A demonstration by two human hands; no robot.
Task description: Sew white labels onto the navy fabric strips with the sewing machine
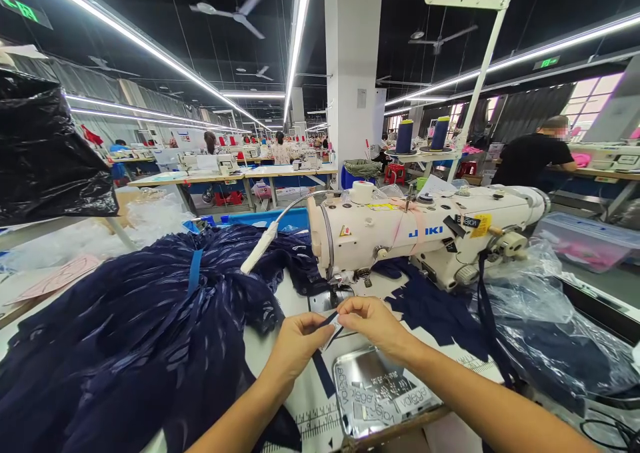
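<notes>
1. The left hand (295,343) is pinching a small white label (328,336) between thumb and fingers, with a dark edge showing against it.
2. The right hand (375,323) is gripping the same label at its upper end, fingertips bunched close to those of the left. Both hands are probably sharing the hold because so small a piece is needing fine control.
3. The label is sitting between the hands, in front of the JUKI sewing machine (380,230) and near the far edge of the metal tray (357,368).
4. The tray is containing loose printed labels (415,394), presumably to prevent scattering while leaving them within reach.
5. A blue tie (195,271) is cinching the navy garment bundle (125,333), seemingly to stop the thin cloth from spreading.
6. A gooseneck lamp (260,248) is arching beside the machine head, likely for lighting close work; navy thread cones (405,136) are standing raised, perhaps for free unwinding.
7. Fingers are covering most of the held label's print. A navy strip (324,376) is passing under the left hand; I cannot tell whether it is joined to the label. The needle is hard to make out, and the lower border is cutting off both forearms.
</notes>
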